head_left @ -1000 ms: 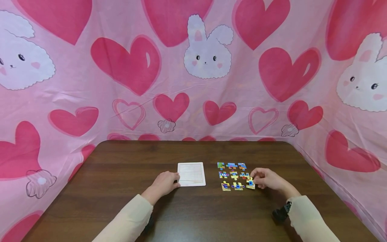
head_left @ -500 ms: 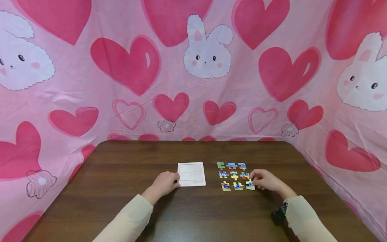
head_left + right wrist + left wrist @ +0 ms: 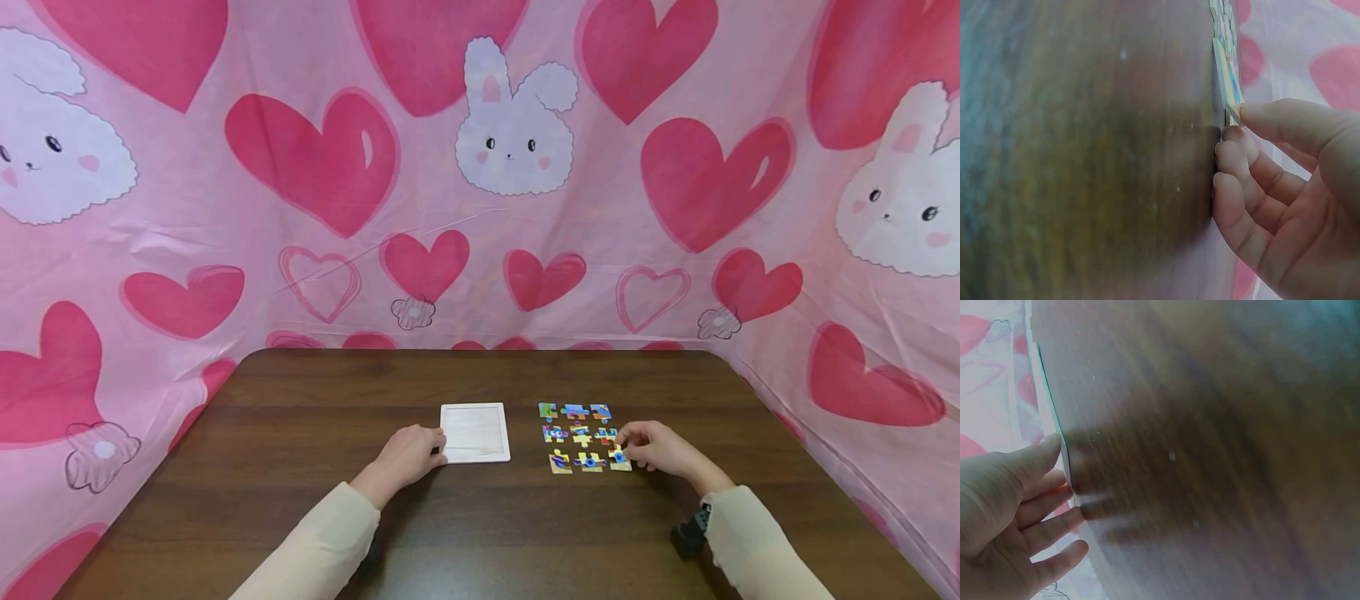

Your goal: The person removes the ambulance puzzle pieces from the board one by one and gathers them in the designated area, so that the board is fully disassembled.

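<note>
At the bottom right corner of a spread of puzzle pieces, my right hand (image 3: 660, 448) pinches a yellow and blue jigsaw piece (image 3: 617, 458) by its right edge. The right wrist view shows that puzzle piece (image 3: 1227, 78) edge-on and slightly tilted, thumb on top, other fingertips on the wood. My left hand (image 3: 408, 456) rests beside a white square puzzle frame (image 3: 506, 433), its thumb and fingertips touching the left edge. Seen from the left wrist, the left hand (image 3: 1016, 512) has loosely spread fingers along the frame's thin rim (image 3: 1050, 400).
Several more jigsaw pieces (image 3: 575, 411) lie in loose rows right of the frame, a yellow one (image 3: 590, 462) just left of the pinched one. Everything is on a dark wooden table (image 3: 480, 533). A pink cloth (image 3: 337, 192) with hearts and rabbits hangs around it.
My right hand has moved slightly left and down with the jigsaw piece, which has straightened in line with the bottom row. The left hand and frame have stayed put.
</note>
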`<state>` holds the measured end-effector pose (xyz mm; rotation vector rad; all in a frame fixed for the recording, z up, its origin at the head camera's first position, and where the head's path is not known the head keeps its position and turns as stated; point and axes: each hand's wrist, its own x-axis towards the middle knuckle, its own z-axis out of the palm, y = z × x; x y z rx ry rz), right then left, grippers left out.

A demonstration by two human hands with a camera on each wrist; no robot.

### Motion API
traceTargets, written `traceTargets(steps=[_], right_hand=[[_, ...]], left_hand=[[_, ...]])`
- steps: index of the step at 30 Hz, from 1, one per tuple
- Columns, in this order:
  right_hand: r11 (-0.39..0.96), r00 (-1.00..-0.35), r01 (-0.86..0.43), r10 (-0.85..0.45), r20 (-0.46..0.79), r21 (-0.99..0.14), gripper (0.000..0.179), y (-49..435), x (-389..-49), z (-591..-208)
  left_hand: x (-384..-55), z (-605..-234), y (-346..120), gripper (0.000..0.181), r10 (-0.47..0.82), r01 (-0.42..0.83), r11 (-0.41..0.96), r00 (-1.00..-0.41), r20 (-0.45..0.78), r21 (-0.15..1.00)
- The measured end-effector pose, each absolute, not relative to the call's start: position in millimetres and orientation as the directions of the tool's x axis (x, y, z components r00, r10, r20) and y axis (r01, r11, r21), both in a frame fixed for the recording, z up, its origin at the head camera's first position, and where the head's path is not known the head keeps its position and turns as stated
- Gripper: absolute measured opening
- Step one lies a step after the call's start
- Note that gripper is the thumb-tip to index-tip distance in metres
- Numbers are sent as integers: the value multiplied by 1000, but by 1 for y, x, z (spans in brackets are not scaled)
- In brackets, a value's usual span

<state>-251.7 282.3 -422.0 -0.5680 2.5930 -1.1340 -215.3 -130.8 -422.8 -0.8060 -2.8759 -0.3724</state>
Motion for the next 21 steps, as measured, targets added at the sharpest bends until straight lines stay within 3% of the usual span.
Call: traceTargets(steps=[13,21], right_hand=[[633,-901,-221,-424,-93,-742,8,280,-251,-421],[640,-901,-236,-426,-82,-731,7,280,-253,-420]], left_hand=[[-216,-422,-131,22,501,534,826,-843,195,184],[-218,-423,-132,27,496,532,813,-846,198,235]])
